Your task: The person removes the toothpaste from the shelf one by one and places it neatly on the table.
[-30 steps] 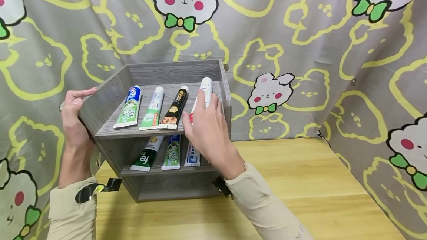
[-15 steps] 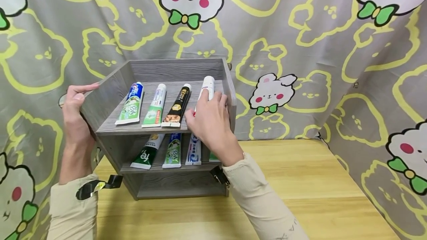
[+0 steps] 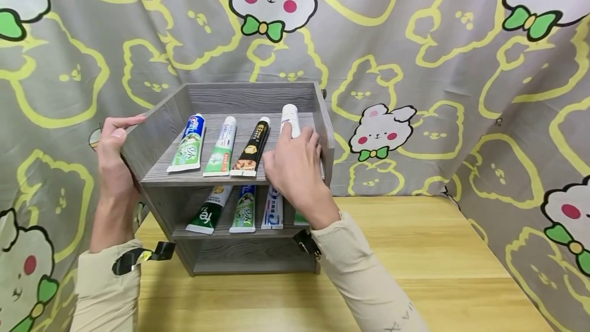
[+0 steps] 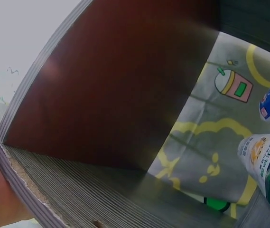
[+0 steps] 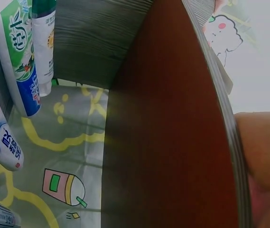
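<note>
In the head view, a grey wood-grain shelf rack [image 3: 249,97] stands on the table. My left hand [image 3: 112,163] holds the rack's left side panel, a finger on its upper edge; its other fingers are partly hidden. My right hand [image 3: 297,170] grips a white toothpaste tube [image 3: 290,114] at the right of the top board and covers its lower part. Left of it lie a black toothpaste tube [image 3: 251,148], a white-green toothpaste tube [image 3: 220,147] and a blue-green toothpaste tube [image 3: 187,143], caps toward the back.
On the middle board lie a dark green tube [image 3: 206,214], another blue-green tube [image 3: 244,211], a white-blue tube [image 3: 273,209] and a partly hidden green one [image 3: 300,219]. The wooden table [image 3: 392,250] extends right. A patterned curtain [image 3: 433,168] hangs close behind.
The white tube and my right hand have shifted slightly left relative to the rack. The green tube on the middle board has come into sight. My left hand stays on the panel.
</note>
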Motion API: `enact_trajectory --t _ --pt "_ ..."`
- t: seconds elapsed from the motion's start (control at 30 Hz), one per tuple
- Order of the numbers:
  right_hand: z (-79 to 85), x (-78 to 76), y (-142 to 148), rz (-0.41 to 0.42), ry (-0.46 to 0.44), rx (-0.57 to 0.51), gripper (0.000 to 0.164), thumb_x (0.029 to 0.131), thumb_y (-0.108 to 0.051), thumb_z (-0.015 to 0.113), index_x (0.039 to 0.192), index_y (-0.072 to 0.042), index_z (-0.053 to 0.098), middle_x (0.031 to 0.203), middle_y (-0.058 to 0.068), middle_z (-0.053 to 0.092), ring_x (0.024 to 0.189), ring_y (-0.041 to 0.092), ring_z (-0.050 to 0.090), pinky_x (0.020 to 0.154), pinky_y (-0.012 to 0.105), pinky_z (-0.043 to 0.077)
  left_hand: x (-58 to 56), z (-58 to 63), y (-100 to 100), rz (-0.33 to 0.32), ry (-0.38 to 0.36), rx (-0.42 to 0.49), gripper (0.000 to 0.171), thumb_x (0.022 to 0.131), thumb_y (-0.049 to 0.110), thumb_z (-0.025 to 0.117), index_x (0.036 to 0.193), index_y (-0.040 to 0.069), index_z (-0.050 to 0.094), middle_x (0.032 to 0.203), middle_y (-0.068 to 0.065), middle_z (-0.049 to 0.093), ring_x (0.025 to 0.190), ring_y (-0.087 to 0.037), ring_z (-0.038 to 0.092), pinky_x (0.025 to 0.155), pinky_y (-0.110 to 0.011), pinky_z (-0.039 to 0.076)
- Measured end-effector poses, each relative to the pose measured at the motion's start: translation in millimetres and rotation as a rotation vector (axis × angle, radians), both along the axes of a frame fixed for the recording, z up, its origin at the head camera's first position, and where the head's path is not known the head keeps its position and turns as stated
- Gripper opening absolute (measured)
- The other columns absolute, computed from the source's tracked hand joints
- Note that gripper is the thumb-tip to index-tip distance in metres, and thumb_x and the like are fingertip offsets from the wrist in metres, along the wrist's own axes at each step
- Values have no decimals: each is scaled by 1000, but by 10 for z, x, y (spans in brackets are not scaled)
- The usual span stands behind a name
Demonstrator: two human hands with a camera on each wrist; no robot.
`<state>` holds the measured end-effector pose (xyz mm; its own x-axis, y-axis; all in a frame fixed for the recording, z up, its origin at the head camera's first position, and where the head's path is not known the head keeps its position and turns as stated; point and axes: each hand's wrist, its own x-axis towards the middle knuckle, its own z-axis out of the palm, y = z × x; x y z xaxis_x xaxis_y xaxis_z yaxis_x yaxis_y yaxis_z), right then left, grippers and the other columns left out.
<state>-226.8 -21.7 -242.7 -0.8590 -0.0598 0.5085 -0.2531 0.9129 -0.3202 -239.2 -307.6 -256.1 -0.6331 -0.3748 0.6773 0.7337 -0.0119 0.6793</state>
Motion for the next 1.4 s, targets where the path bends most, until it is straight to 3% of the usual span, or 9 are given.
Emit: enact_trajectory --t 0.33,0.5,0.63,0.83,1.07,1.23,1.4 --pt "-45 150 96 116 141 -140 67 83 -6 57 149 1 46 118 31 48 102 41 50 90 50 48 -22 -4 0 10 16 -1 39 95 18 40 110 2 72 122 -15 63 94 -23 54 80 -31 36" --pt "-41 270 149 185 210 -235 69 82 -2 60 150 -6 48 119 26 46 84 32 57 67 38 54 -34 6 0 -14 35 8 39 95 19 40 111 -1 69 122 -17 63 91 -23 55 78 -29 38" --pt "-20 385 202 251 268 -323 67 80 -1 66 146 -11 56 121 21 46 70 24 58 51 25 50 -42 30 8 -20 33 6 39 94 19 40 111 -2 69 122 -17 62 92 -23 55 79 -29 38" --pt "-46 525 319 380 388 -403 65 77 -1 69 141 -14 62 120 18 50 84 22 58 50 21 49 -41 20 -4 -20 21 20 39 93 19 41 110 -2 69 123 -16 62 96 -23 55 80 -28 38" --pt "-69 726 537 481 492 -452 67 78 -3 71 143 -16 59 122 17 51 103 21 54 54 24 53 -34 -1 -14 -24 19 16 40 93 19 41 111 -2 69 123 -16 61 96 -23 54 82 -29 37" --pt "-111 810 713 570 477 -531 66 79 -2 72 144 -10 60 133 13 59 101 21 59 56 30 56 -41 1 -10 -31 19 21 40 93 19 40 111 -2 69 123 -16 61 94 -23 55 79 -28 38" --pt "-217 846 870 709 349 -711 66 81 11 71 143 -5 58 140 10 54 107 26 60 64 37 61 -39 10 -11 -50 20 27 41 93 18 38 112 -3 68 121 -17 61 90 -23 56 76 -27 40"
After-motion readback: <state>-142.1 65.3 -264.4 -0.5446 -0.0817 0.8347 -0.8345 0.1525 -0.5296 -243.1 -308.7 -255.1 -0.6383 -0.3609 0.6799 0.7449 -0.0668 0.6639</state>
